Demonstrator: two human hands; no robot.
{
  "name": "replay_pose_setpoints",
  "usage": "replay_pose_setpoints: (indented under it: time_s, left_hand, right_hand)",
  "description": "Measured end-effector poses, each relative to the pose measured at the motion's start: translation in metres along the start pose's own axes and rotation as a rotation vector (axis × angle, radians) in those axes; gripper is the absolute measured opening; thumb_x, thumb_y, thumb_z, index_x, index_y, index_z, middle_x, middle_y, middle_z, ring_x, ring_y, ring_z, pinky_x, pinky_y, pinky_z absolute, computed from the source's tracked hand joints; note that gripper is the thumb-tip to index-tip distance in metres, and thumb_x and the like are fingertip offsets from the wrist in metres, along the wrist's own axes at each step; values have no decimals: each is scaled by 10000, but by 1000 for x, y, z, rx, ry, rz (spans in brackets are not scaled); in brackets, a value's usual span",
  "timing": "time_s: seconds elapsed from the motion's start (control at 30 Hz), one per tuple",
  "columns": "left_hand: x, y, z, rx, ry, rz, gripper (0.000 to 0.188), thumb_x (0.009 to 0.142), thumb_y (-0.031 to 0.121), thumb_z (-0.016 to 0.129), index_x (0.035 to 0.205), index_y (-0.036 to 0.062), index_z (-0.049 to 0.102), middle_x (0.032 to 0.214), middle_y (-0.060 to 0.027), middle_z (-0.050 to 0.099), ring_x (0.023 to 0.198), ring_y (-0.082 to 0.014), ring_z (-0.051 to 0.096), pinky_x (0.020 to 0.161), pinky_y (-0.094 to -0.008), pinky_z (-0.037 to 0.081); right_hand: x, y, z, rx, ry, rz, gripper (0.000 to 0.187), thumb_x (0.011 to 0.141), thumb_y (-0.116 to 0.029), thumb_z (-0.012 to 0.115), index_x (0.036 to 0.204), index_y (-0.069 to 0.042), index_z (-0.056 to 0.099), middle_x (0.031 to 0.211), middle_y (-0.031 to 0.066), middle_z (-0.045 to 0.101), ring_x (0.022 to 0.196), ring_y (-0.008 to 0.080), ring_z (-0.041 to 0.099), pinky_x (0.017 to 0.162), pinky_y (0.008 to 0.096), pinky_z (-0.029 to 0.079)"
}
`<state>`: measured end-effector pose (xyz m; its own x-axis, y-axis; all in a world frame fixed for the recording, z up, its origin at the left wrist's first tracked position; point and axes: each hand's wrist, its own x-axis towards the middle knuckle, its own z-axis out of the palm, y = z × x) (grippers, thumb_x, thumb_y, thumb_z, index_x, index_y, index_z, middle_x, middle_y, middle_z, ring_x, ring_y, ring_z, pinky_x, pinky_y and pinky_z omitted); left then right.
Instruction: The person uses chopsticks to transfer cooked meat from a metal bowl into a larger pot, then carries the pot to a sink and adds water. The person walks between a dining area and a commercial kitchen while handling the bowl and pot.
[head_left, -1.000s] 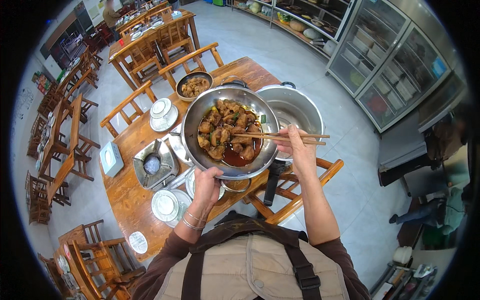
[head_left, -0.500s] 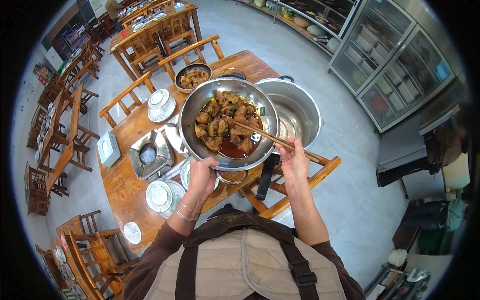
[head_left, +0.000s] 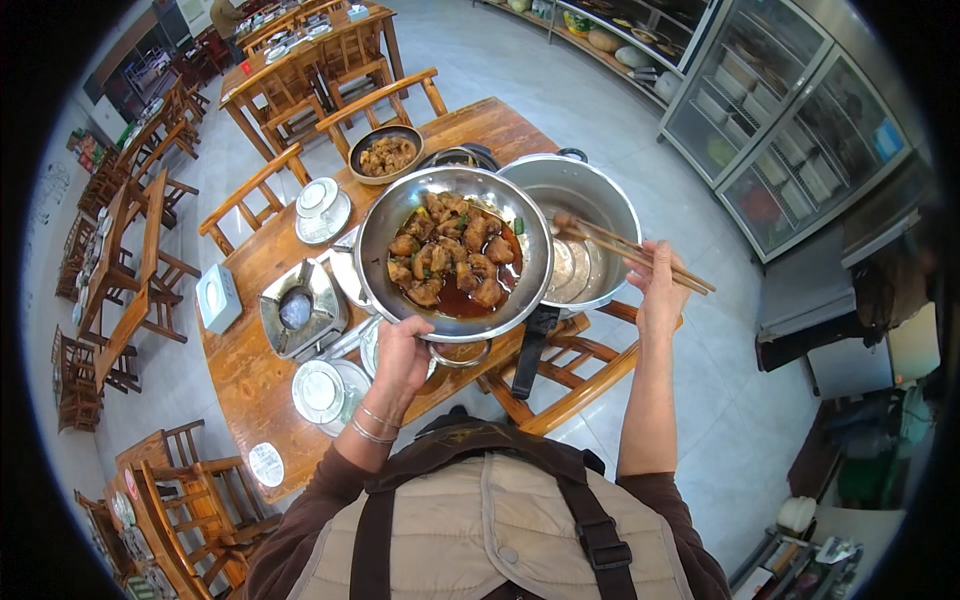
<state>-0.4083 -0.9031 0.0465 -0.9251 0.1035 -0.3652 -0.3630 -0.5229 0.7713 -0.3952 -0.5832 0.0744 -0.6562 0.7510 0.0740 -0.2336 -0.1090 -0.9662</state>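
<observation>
— What's showing around the room right now?

— A pale grey tiled floor point(head_left: 520, 60) is spreading out, catching soft light. A long wooden table point(head_left: 250, 370) is running from near left toward the far middle, with wooden chairs point(head_left: 260, 195) lining its left side.

— And beyond it?

— More wooden tables and chairs point(head_left: 300, 50) are standing at the far left, and another row point(head_left: 110, 260) is stretching down the left edge. On the right, glass-door cabinets point(head_left: 800, 130) are standing against the wall.
</observation>
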Motion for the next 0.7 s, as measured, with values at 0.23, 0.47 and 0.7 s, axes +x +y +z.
replay_pose_setpoints:
  time_s: [0.23, 0.47, 0.7]
  left_hand:
    - [-1, 2, -2, 18, -8, -3, 290, 715, -47, 476, 1004, -43, 467, 872, -152, 592, 694, -255, 614, 549, -362, 520]
    - [-2, 1, 0, 23, -16, -14, 325, 710, -56, 474, 1033, -24, 455, 877, -137, 589, 699, -251, 616, 545, -357, 518]
    - [-12, 9, 11, 38, 3, 6, 369, 707, -61, 474, 1070, -7, 443, 901, -123, 589, 714, -245, 619, 541, -355, 515]
  right_hand:
    - [-31, -18, 9, -131, -373, -4, 382, 938, -343, 548, 1019, 21, 629, 995, 131, 655, 730, 171, 661, 534, 224, 502]
    - [-52, 25, 30, -63, -345, 50, 322, 943, -291, 554, 939, 20, 640, 965, 118, 645, 797, 169, 638, 626, 250, 555]
    - [-53, 48, 32, 122, -133, 138, 306, 951, -272, 544, 865, 13, 616, 958, 155, 647, 808, 192, 647, 640, 261, 560]
